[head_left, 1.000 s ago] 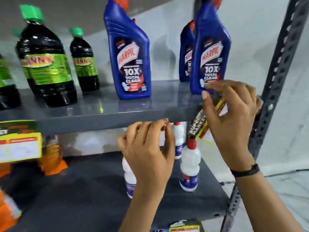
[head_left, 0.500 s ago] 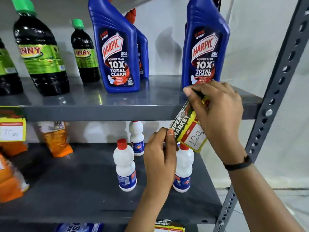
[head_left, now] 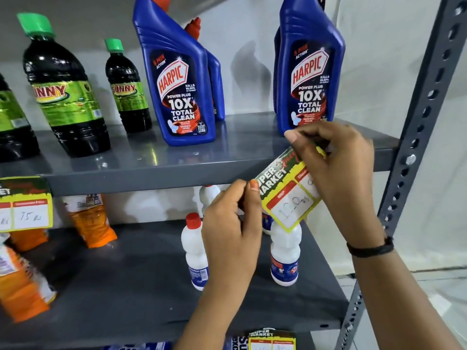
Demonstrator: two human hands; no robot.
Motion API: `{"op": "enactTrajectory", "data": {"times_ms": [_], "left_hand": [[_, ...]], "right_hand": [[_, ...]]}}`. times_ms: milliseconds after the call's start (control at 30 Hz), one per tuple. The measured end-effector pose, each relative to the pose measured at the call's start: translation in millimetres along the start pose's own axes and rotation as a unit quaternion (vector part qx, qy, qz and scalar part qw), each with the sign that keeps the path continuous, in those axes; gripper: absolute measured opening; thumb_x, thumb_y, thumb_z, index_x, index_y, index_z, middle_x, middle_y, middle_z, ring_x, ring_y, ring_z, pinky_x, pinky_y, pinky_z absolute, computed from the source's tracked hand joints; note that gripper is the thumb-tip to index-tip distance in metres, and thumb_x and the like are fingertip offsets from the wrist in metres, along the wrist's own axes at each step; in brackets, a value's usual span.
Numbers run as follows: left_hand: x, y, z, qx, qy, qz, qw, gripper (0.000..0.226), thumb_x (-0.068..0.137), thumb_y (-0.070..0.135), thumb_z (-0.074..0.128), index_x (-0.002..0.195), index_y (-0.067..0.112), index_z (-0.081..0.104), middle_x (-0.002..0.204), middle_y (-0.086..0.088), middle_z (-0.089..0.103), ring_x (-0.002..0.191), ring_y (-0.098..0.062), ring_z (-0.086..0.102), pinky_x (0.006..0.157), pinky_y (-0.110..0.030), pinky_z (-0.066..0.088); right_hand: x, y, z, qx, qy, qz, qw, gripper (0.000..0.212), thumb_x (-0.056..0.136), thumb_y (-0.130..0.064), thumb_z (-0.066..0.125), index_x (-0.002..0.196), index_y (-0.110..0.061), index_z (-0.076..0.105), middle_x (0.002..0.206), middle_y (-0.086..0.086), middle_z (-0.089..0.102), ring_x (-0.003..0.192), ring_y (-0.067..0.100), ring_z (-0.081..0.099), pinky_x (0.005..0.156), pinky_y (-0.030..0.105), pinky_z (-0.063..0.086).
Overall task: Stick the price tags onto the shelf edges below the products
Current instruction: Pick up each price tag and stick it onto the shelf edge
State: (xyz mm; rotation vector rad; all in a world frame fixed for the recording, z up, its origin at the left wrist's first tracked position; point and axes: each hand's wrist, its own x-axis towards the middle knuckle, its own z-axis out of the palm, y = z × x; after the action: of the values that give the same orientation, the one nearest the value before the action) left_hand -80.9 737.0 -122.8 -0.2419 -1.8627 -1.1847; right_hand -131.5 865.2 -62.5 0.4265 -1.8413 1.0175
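A yellow-edged price tag (head_left: 288,195) marked "Super Market" with a handwritten 120 hangs tilted in front of the grey shelf edge (head_left: 151,179), below the right blue Harpic bottle (head_left: 309,69). My right hand (head_left: 338,170) pinches the tag's top. My left hand (head_left: 232,228) pinches its lower left corner between thumb and fingers. Whether the tag touches the shelf edge I cannot tell. Another tag (head_left: 25,205), marked 75, is stuck on the same edge at the far left, below the dark Sunny bottles (head_left: 65,92).
A second Harpic bottle (head_left: 177,79) stands mid-shelf. White red-capped bottles (head_left: 194,251) and orange pouches (head_left: 91,221) sit on the lower shelf. A third tag (head_left: 271,341) hangs on the lower shelf edge. The perforated grey upright (head_left: 414,137) is at the right.
The camera view has shifted slightly, bringing the shelf closer. My left hand has risen and taken the tag's lower left corner. My right hand keeps its hold on the tag's top.
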Motion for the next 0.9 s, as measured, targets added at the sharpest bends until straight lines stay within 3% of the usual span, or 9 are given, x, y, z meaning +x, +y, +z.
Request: {"op": "enactTrajectory", "data": {"times_ms": [100, 233, 367, 633, 900], "left_hand": [[9.4, -4.6, -15.4, 0.051, 0.009, 0.044, 0.998, 0.033, 0.093, 0.042, 0.039, 0.064, 0.024, 0.038, 0.055, 0.007, 0.047, 0.052, -0.02, 0.046, 0.044, -0.039, 0.038], [19.3, -11.2, -30.5, 0.192, 0.035, 0.126, 0.973, 0.032, 0.094, 0.032, 0.042, 0.066, 0.017, 0.043, 0.058, 0.012, 0.036, 0.056, -0.015, 0.039, 0.046, -0.031, 0.033], [24.2, -23.2, -32.6, 0.278, 0.051, 0.183, 0.942, 0.035, 0.096, 0.029, 0.042, 0.065, 0.013, 0.046, 0.056, 0.005, 0.045, 0.057, -0.015, 0.037, 0.048, -0.027, 0.027], [25.8, -40.8, -26.8, 0.333, 0.101, 0.267, 0.898, 0.036, 0.097, 0.027, 0.047, 0.064, 0.012, 0.05, 0.056, -0.001, 0.054, 0.057, -0.017, 0.04, 0.054, -0.021, 0.022], [28.1, -44.9, -23.7, 0.358, 0.132, 0.286, 0.879, 0.038, 0.096, 0.029, 0.05, 0.062, 0.013, 0.05, 0.054, 0.0, 0.054, 0.058, -0.016, 0.038, 0.056, -0.019, 0.021]], "right_hand": [[-20.3, 0.5, -0.8, 0.022, 0.056, -0.041, 0.997, 0.021, 0.086, -0.042, 0.063, 0.081, -0.022, 0.069, 0.071, -0.017, 0.057, 0.069, 0.014, 0.055, 0.074, 0.05, 0.046], [-39.4, 8.1, 6.5, -0.017, 0.096, -0.091, 0.991, 0.027, 0.087, -0.036, 0.064, 0.075, -0.012, 0.066, 0.069, -0.007, 0.061, 0.066, 0.017, 0.051, 0.074, 0.032, 0.031], [-46.9, 17.3, 16.7, -0.055, 0.123, -0.122, 0.983, 0.032, 0.089, -0.035, 0.062, 0.071, -0.009, 0.064, 0.067, 0.001, 0.062, 0.068, 0.018, 0.046, 0.07, 0.031, 0.028], [-48.3, 30.6, 24.4, -0.07, 0.143, -0.153, 0.975, 0.035, 0.091, -0.035, 0.06, 0.069, -0.008, 0.064, 0.067, 0.004, 0.062, 0.069, 0.019, 0.043, 0.071, 0.027, 0.025], [-46.6, 33.5, 26.1, -0.084, 0.155, -0.173, 0.969, 0.032, 0.089, -0.033, 0.063, 0.069, -0.009, 0.064, 0.067, 0.004, 0.063, 0.07, 0.018, 0.043, 0.072, 0.026, 0.024]]}}
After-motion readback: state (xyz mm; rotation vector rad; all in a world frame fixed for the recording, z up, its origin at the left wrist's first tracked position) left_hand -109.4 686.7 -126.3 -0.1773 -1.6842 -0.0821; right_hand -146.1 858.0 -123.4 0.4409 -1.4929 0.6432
